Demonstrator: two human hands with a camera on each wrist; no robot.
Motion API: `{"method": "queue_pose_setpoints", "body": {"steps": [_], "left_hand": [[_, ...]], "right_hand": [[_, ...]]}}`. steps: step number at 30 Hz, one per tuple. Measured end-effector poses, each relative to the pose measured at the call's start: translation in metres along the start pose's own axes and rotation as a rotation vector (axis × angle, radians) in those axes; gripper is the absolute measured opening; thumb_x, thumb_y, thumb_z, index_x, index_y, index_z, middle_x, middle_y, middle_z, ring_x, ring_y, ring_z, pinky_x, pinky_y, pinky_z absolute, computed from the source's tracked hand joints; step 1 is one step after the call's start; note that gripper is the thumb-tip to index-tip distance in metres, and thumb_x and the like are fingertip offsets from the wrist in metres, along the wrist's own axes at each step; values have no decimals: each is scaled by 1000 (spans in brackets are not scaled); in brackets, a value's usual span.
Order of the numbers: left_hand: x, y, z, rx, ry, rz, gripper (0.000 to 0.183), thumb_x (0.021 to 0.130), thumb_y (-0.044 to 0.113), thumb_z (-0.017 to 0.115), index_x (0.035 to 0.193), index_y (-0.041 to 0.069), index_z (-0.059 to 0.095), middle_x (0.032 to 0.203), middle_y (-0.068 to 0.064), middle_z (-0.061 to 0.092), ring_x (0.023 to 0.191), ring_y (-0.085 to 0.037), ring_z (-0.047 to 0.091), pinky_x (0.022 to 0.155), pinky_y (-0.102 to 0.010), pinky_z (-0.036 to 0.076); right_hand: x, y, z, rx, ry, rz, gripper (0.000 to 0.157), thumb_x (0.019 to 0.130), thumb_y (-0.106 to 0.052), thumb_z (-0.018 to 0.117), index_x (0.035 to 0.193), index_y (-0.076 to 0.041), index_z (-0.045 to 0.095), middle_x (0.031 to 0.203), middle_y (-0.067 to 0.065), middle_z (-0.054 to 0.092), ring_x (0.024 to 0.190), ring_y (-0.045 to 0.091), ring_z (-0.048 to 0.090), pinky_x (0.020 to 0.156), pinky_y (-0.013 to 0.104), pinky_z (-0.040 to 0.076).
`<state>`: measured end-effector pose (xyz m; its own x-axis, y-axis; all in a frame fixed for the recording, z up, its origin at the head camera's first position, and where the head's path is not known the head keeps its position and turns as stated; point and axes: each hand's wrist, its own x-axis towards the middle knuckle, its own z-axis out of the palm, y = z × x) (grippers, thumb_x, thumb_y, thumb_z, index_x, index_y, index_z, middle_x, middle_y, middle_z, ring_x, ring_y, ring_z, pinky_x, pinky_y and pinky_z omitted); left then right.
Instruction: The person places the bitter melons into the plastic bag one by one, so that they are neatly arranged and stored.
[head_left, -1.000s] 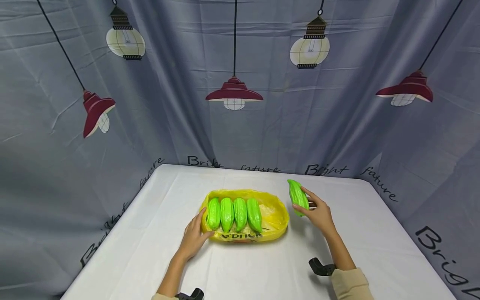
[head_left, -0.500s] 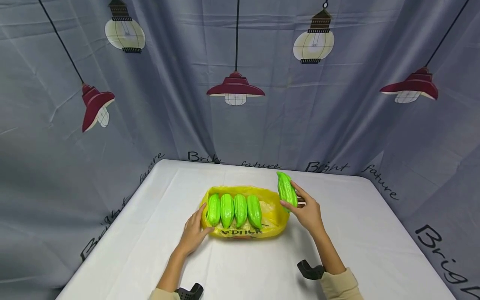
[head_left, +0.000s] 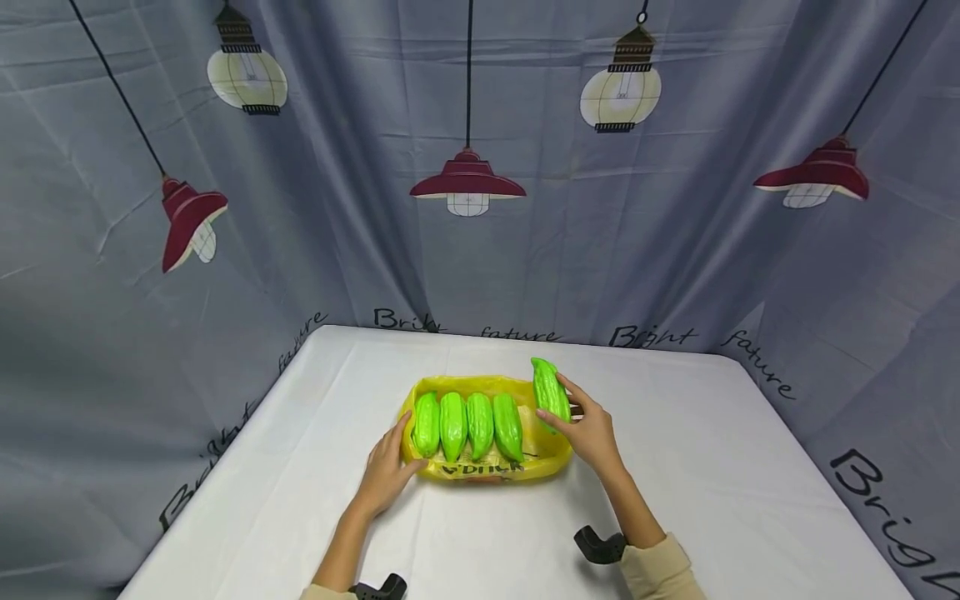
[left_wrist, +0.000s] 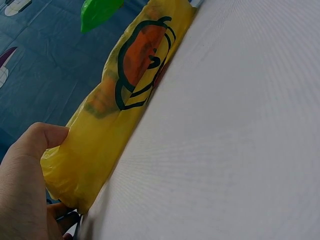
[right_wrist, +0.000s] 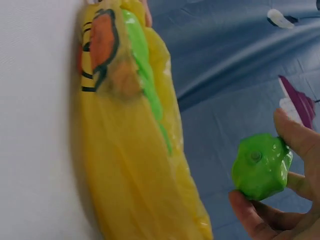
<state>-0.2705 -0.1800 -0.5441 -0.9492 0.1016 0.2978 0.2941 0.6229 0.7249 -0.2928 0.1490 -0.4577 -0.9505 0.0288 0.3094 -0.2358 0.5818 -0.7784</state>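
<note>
A yellow plastic bag (head_left: 551, 460), spread out like a tray, sits mid-table with dark printing on its near side. Several green bitter melons (head_left: 480, 427) lie side by side in its left and middle parts. My left hand (head_left: 384, 477) grips the bag's left end; in the left wrist view its thumb (left_wrist: 52, 134) presses the near wall. Over the bag's right end, my right hand (head_left: 588, 429) holds one more bitter melon (head_left: 551, 392) between thumb and fingers, tilted with its tip up. The right wrist view shows that bitter melon (right_wrist: 260, 165) end-on, apart from the bag.
White cloth covers the table (head_left: 480, 542). Grey-blue curtain (head_left: 480, 267) with printed lamps and lettering hangs behind and on both sides. A black wrist mount (head_left: 600, 546) sticks out from the right wrist, another black mount (head_left: 382, 587) from the left.
My right hand has carried its bitter melon leftward, from beside the bag to over its right end. My left hand has stayed at the bag's left end.
</note>
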Motion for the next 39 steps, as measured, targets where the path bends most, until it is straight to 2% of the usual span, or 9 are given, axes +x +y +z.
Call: {"method": "queue_pose_setpoints", "body": {"steps": [7,14,26,33,39], "left_hand": [[-3,-1,2,5,2,0,83,79,32,65,148,18,21,143,-21,32,129,-41,30,104,-58,15],[-3,-1,2,5,3,5,83,79,31,65,148,17,21,143,-21,31,129,-41,29,104,-59,15],[-2,-1,2,-5,-10,-3,82,81,32,65,148,19,20,144,-20,30,130,-41,27,105,-59,13],[0,-3,3,12,-9,10,83,80,31,65,148,20,18,145,-18,29,131,-39,27,105,-58,13],[0,-2,3,8,-8,11,83,81,31,65,148,20,18,144,-19,30,130,-40,27,105,-58,13]], "right_hand": [[-1,9,15,-36,-53,45,76,73,-40,75,139,-18,43,113,21,60,91,29,61,70,37,53],[-3,13,22,-32,-104,55,75,75,-36,74,139,-12,43,116,23,59,95,31,61,72,37,54],[-7,17,34,-111,-95,49,73,75,-33,75,136,-6,46,120,22,57,97,33,60,80,45,50],[-7,19,38,-185,-93,22,72,76,-33,74,135,-3,47,126,28,50,113,44,48,89,54,42],[-6,22,42,-198,-109,19,72,77,-34,74,135,-2,46,129,26,48,116,43,46,92,53,40]]}}
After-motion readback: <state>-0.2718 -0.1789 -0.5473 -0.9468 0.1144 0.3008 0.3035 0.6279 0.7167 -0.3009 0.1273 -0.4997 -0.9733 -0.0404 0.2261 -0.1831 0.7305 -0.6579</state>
